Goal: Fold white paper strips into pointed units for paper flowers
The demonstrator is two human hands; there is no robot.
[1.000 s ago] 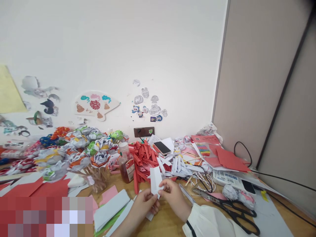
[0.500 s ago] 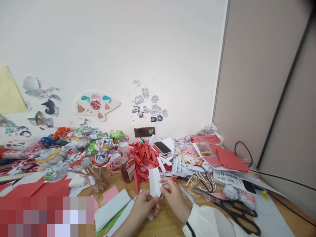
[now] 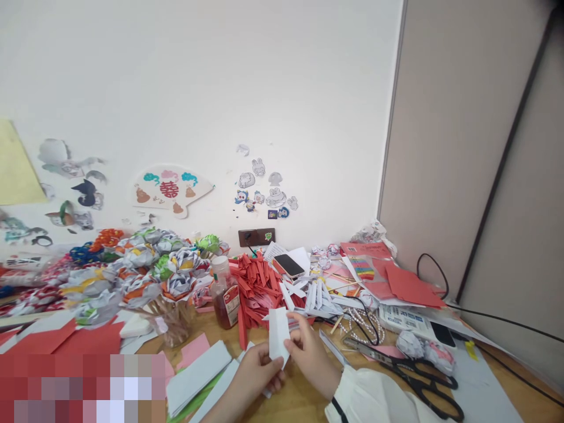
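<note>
A small folded piece of white paper [image 3: 278,332] is held upright between both hands above the front of the wooden table [image 3: 282,405]. My left hand [image 3: 264,367] pinches its lower end, with the thumb on the near face. On its right edge, my right hand [image 3: 306,343] grips with thumb and bent fingers. Left of my left arm lies a stack of folded white paper [image 3: 200,376] over green sheets. Just beyond the hands is a heap of folded red paper strips [image 3: 253,282], with folded white strips [image 3: 315,296] beside it.
Large black-handled scissors [image 3: 414,376] lie to the right, near crumpled paper balls [image 3: 410,343]. A bottle of reddish-brown liquid [image 3: 225,302] stands behind the hands. A phone [image 3: 288,265] rests on the pile. Paper flowers [image 3: 176,264] on sticks crowd the left; red sheets [image 3: 414,283] lie at right.
The white paper looks narrower now, its side folded over. Both hands stay on it, the right fingers having shifted slightly along its right edge. The view has moved very little.
</note>
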